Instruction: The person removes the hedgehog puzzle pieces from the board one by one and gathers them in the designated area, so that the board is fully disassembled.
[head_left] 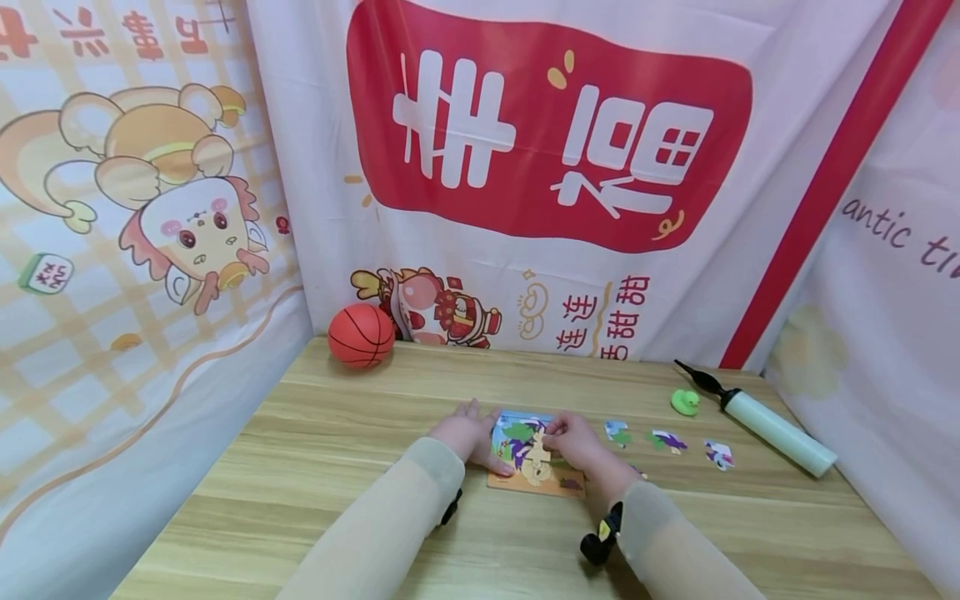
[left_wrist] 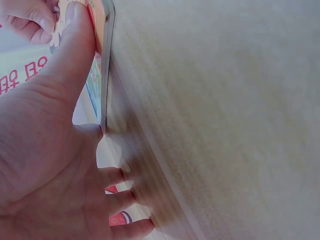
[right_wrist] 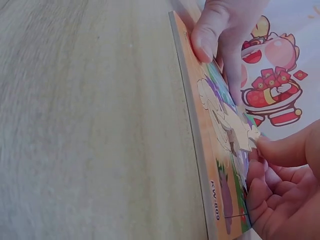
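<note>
A colourful jigsaw puzzle board (head_left: 517,482) with an orange lower border lies flat on the table between both hands. My left hand (head_left: 467,435) is at the board's left side. In the left wrist view its thumb (left_wrist: 80,47) lies straight over the board's face, while the other fingers spread out beyond the edge, tips on the table. At the upper right of the board, my right hand (head_left: 576,446) pinches a cream-coloured puzzle piece (right_wrist: 246,136) between thumb and fingers. That piece is tilted, close over the picture. The right hand's fingers cover part of the board.
Loose puzzle pieces (head_left: 667,442) lie in a row to the right, with another partly hidden by the right wrist. Beyond them are a green toy duck (head_left: 684,402) and a hand pump (head_left: 780,432). An orange-red ball (head_left: 362,335) sits at the back left, against the printed curtain (head_left: 315,167).
</note>
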